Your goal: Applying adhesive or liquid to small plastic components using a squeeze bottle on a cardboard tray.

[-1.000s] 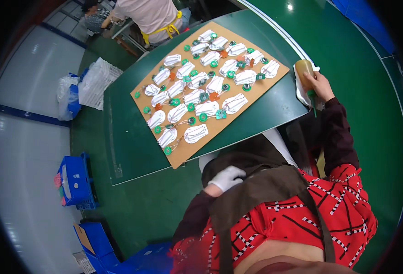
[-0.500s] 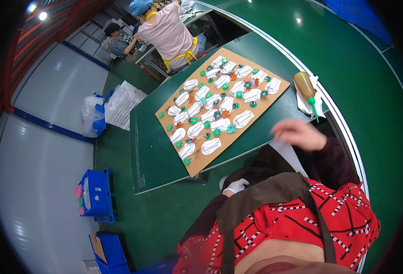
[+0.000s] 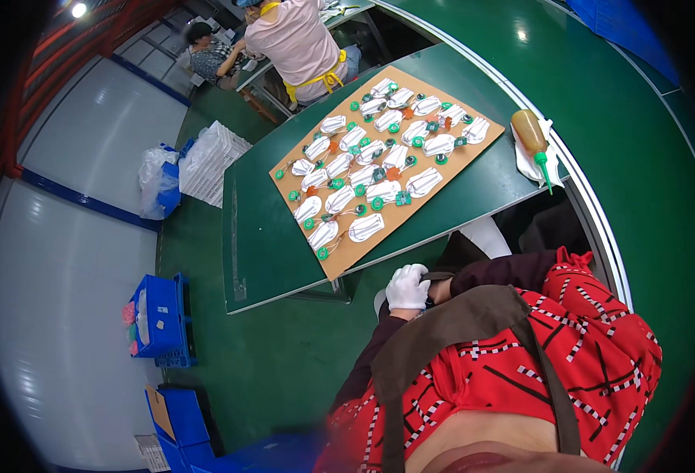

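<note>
My left hand, in a white glove, is drawn in at my lap just off the table's near edge. Its fingers curl inward around something I cannot make out. Against it lies my bare right hand, mostly covered by the glove and the brown apron, so its fingers are hidden. Beyond both hands, a brown cardboard sheet rests on the green table. Several white oval pieces with wires lie on it in rows, joined to small green round parts and some orange ones.
An amber bottle with a green nozzle lies on a white cloth at the table's right corner. Two people work at another table beyond. Blue bins and stacked white trays stand on the floor to the left.
My right hand has come down from beside the table's right edge to my lap and met the left. The gloved left hand has risen slightly, and the view has shifted a little.
</note>
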Motion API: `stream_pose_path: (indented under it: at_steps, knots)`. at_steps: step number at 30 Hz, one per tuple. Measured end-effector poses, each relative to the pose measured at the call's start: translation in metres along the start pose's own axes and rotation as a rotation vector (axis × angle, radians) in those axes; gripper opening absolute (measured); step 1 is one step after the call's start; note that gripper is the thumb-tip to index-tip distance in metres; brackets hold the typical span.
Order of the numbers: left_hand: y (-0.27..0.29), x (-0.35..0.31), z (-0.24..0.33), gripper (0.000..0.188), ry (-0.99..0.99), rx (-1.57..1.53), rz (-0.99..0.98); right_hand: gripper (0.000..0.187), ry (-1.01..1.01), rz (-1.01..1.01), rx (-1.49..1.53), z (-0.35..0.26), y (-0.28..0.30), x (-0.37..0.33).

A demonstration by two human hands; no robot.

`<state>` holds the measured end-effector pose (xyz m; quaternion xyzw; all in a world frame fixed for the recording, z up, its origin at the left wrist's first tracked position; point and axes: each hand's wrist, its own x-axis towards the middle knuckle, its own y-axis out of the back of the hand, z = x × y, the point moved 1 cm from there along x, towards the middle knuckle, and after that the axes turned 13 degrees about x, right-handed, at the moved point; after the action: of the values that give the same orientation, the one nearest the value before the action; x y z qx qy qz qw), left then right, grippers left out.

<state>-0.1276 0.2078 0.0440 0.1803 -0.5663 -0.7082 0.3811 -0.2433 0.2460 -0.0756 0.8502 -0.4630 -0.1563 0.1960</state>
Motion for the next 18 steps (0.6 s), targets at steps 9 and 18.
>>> stream_pose_path:
  at_steps: [9,18]
  knots:
    - [-0.023,-0.012,-0.03,0.033,0.116,-0.244,-0.288,0.046,-0.098,-0.207,0.145,0.044,-0.032,0.01]
    - [-0.034,-0.016,-0.007,0.021,-0.046,0.127,-0.111,0.048,-0.085,-0.142,0.116,0.099,-0.058,0.012]
